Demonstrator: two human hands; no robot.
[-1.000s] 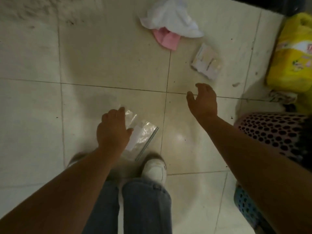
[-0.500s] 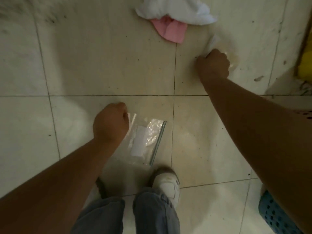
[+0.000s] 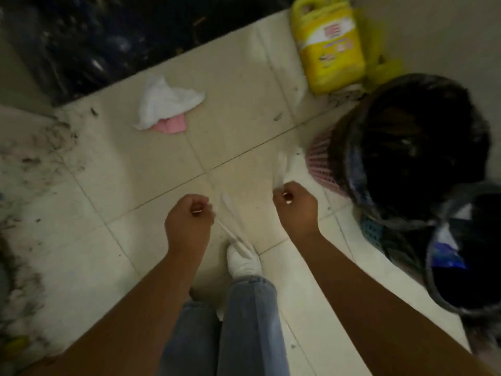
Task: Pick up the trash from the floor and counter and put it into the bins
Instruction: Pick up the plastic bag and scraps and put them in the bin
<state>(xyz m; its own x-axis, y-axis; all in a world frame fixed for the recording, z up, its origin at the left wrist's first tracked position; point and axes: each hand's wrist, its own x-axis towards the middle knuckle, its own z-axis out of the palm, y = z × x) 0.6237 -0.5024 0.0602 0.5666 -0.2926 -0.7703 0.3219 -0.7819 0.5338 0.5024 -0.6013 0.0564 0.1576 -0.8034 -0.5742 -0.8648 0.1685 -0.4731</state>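
Gripping a clear bag (image 3: 233, 229), left hand (image 3: 188, 226) clenched; right hand (image 3: 296, 210) fisted around blurred packet (image 3: 284, 169).

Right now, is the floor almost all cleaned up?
Not quite. Some trash already sits in the blue bin. The left hand holds a clear plastic bag, the right hand a blurry pale wrapper near the pink bin. A white cloth and pink scrap still lie on the floor.
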